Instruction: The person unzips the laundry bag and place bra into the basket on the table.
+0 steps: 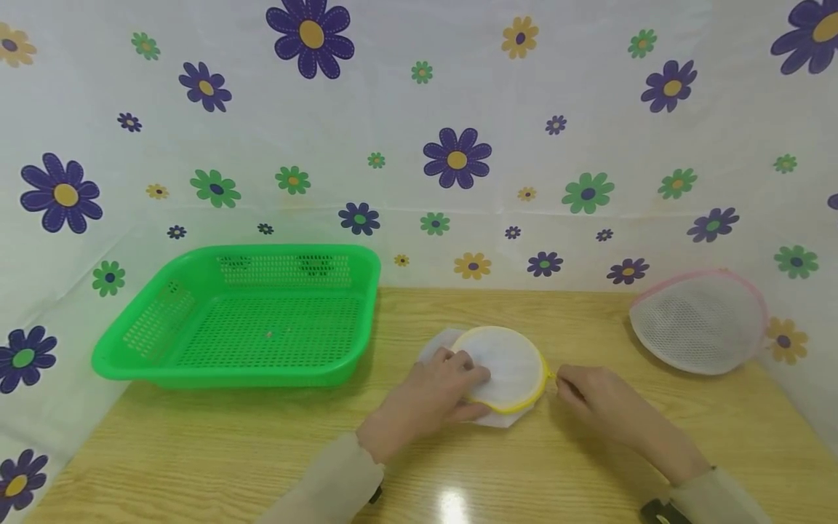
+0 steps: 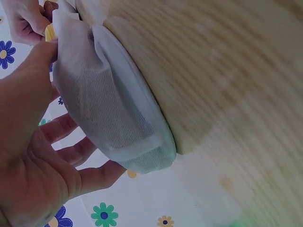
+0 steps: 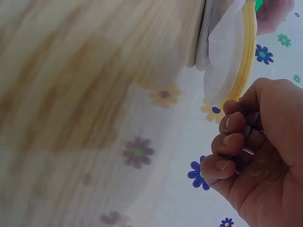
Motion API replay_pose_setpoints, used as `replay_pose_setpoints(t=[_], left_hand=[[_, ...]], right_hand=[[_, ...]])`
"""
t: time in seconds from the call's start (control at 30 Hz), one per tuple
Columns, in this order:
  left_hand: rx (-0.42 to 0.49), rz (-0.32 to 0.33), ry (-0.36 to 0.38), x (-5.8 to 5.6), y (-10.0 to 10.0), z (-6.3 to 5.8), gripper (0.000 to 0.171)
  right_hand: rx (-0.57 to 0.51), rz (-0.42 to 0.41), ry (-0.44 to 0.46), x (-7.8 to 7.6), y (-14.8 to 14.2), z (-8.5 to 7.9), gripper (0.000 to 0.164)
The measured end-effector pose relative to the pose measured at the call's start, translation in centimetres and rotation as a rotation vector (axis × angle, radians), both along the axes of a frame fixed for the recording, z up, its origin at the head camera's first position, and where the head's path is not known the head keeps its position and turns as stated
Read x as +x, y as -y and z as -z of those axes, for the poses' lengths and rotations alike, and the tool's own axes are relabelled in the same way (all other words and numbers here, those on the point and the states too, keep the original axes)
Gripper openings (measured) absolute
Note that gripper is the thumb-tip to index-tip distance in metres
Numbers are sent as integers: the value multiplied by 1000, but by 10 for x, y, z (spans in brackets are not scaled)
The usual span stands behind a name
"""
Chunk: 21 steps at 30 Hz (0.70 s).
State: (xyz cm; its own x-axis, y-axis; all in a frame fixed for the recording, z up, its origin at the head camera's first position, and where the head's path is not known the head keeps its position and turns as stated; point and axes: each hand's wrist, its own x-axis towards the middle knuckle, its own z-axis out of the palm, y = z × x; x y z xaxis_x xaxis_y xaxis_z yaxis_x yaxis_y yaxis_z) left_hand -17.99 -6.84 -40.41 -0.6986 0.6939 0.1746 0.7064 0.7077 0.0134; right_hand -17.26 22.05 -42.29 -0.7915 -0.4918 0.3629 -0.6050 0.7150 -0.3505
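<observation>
While wrists show pouch (image 2: 113, 104), head adds pink-edged bag (image 1: 697, 324).

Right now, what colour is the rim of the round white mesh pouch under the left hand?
Its rim is yellow, clearest in the head view.

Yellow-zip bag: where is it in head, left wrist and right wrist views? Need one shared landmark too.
Head: bag right of centre, below mid-height, partly covered by the left hand.
Left wrist: bag runs from upper left to centre, mostly white mesh showing.
Right wrist: bag at the top, right of centre, yellow zip along its right side.
Shared landmark: the flowered backdrop.
</observation>
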Motion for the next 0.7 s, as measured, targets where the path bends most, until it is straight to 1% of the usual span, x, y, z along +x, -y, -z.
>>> replay_pose_setpoints(t=[0.13,0.23,0.27,0.4,0.7], left_hand=[[-22,-1,-87,1,-1,3,40],[-25,2,-129,1,-1,5,38],[-23,3,-132,1,-1,5,37],[-18,5,-117,-1,-1,6,35],[-9,-11,-48,-2,-1,4,37]], right_hand=[[-2,2,-15,1,0,1,36],[-2,8,5,1,1,0,36],[0,9,9,1,1,0,36],[1,8,1,2,2,0,36],[6,-6,-49,3,2,0,35]])
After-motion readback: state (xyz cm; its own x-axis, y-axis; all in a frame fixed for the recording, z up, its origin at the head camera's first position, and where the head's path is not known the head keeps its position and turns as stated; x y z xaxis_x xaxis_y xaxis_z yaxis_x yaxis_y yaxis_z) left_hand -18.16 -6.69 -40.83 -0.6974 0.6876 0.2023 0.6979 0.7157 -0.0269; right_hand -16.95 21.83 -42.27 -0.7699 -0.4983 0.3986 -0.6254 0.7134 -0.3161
